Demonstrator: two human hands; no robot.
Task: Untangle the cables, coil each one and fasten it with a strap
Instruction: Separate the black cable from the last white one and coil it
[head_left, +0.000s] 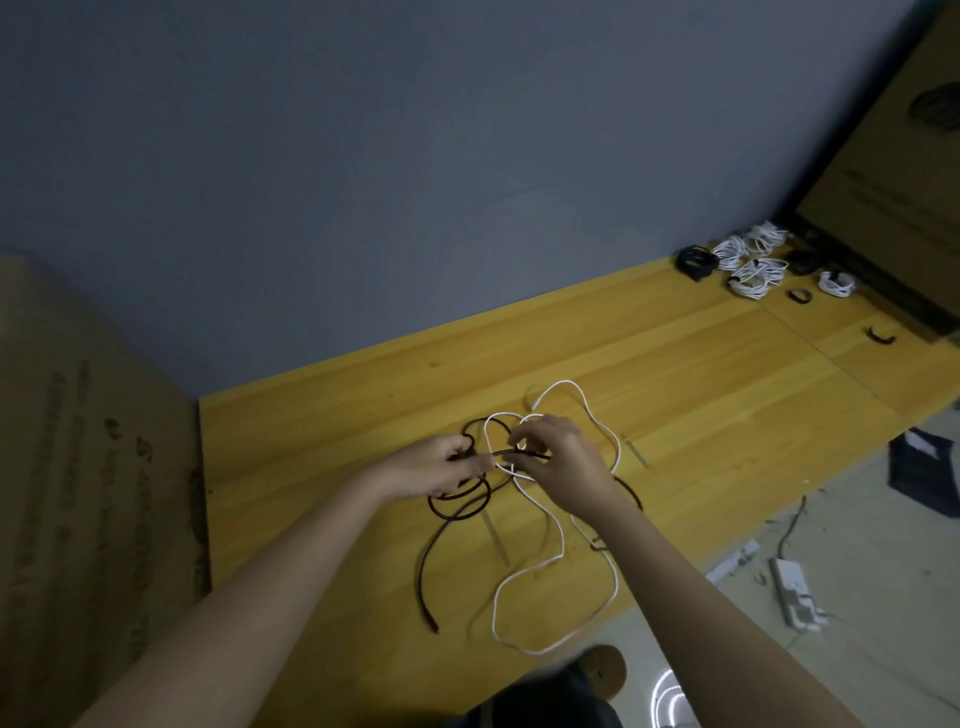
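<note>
A dark brown cable (441, 540) and a white cable (550, 566) lie tangled together on the wooden table (322, 447). My left hand (441, 467) grips loops of the dark cable at the knot's left side. My right hand (561, 465) pinches the crossing of both cables at the knot's middle, fingers curled. The dark cable's free end trails toward the front edge of the table. White loops spread out behind and to the right of my right hand and run down to the table's front edge.
Several coiled white and black cables (753, 265) lie at the table's far right corner, with loose black straps (880, 336) nearby. Cardboard (78, 493) stands at the left, another sheet at the far right. A power strip (795, 592) lies on the floor.
</note>
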